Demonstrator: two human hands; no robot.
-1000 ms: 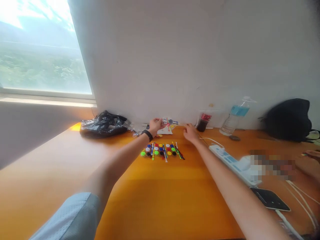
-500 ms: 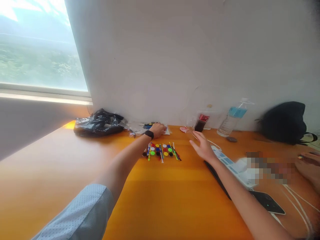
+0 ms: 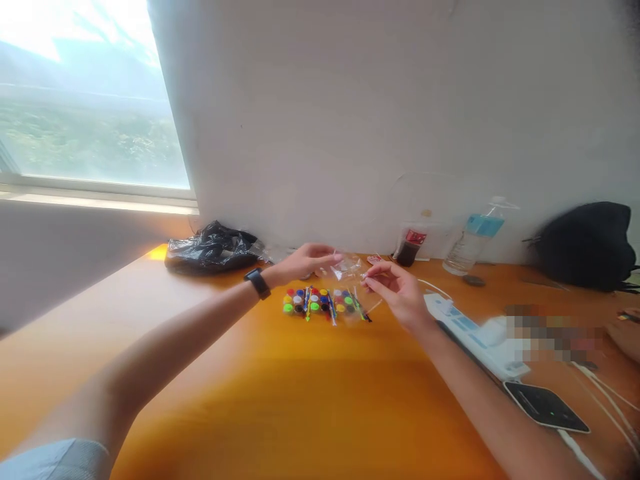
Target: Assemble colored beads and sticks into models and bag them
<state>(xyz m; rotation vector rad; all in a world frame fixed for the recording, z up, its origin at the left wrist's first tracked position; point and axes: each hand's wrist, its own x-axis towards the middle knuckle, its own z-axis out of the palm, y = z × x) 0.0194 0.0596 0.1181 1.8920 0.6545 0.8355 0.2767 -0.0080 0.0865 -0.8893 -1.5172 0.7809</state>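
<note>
A small clear plastic bag [image 3: 349, 268] is stretched between my two hands above the wooden table. My left hand [image 3: 311, 260], with a dark watch on its wrist, holds the bag's left side between its fingers. On the other side, my right hand [image 3: 397, 288] pinches the bag's edge with thumb and fingertips. Just below them lie several small paint pots [image 3: 299, 301] with coloured lids, set in rows. Thin coloured paintbrushes [image 3: 331, 310] lie among the pots. Part of the bag overlaps the rightmost pots and brushes.
A black plastic bag [image 3: 217, 248] sits at the back left. Along the wall stand a cola bottle [image 3: 411, 248] and a water bottle [image 3: 473, 245]. To the right are a power strip [image 3: 463, 327], a phone-like device [image 3: 546, 405], cables, a black bag [image 3: 585, 247] and another person's hand [image 3: 625, 337].
My left hand has moved back from the items by the wall, and my right hand has come in towards it. A clear bag is now between them. The view has shifted slightly left.
</note>
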